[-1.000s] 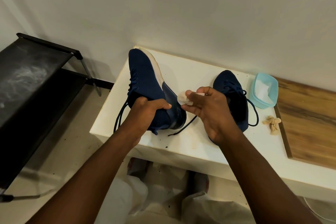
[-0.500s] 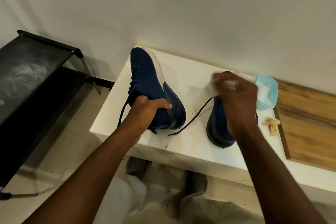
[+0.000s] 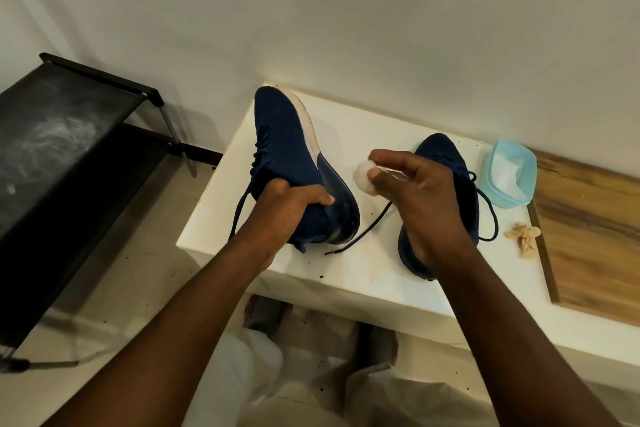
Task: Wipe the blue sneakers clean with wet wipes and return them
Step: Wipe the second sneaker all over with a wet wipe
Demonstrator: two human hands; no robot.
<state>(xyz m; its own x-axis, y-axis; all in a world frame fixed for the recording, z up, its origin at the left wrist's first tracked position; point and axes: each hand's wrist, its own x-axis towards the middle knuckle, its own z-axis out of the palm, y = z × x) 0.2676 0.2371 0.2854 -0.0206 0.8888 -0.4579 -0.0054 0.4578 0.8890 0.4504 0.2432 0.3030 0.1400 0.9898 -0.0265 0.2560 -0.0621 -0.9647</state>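
The left grip (image 3: 291,204) still curls round the collar of the first blue sneaker (image 3: 284,135), holding it tilted up as before, toe toward the wall and white sole facing right, heel low over the white tabletop (image 3: 363,274). Just right of its heel is a bunched white wipe (image 3: 363,177), pinched in the fingertips of the right grip (image 3: 426,191). Half a second ago that hand was farther right, by the tub; it has since come back left, and the wipe sits near the shoe without clearly touching it. Behind the wrist the second blue sneaker (image 3: 440,152) stands on the tabletop, unmoved. Further right are the pale blue wipe tub (image 3: 509,203) and a crumpled tan wipe (image 3: 523,236).
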